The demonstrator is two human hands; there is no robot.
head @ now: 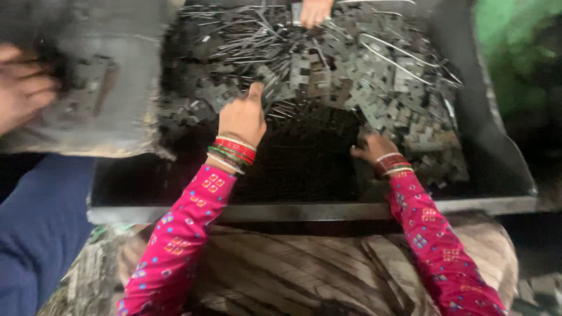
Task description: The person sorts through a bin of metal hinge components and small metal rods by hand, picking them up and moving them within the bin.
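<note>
A big heap of small flat grey metal stampings (374, 76) mixed with thin metal strips fills the back of a dark metal bin (328, 208). My left hand (243, 116), with red and green bangles at the wrist, reaches into the near edge of the heap with a finger stretched out; I cannot see anything held in it. My right hand (372, 147), also with bangles, rests fingers down at the heap's front right edge. Both my sleeves are bright pink with small square patterns.
Another person's hand (20, 88) at the far left holds a grey tray or sack (99, 82) with similar pieces over the bin's left corner; their blue sleeve (35, 234) is below. A third hand (315, 11) shows at the top edge. Brown striped cloth (293, 269) lies below the bin.
</note>
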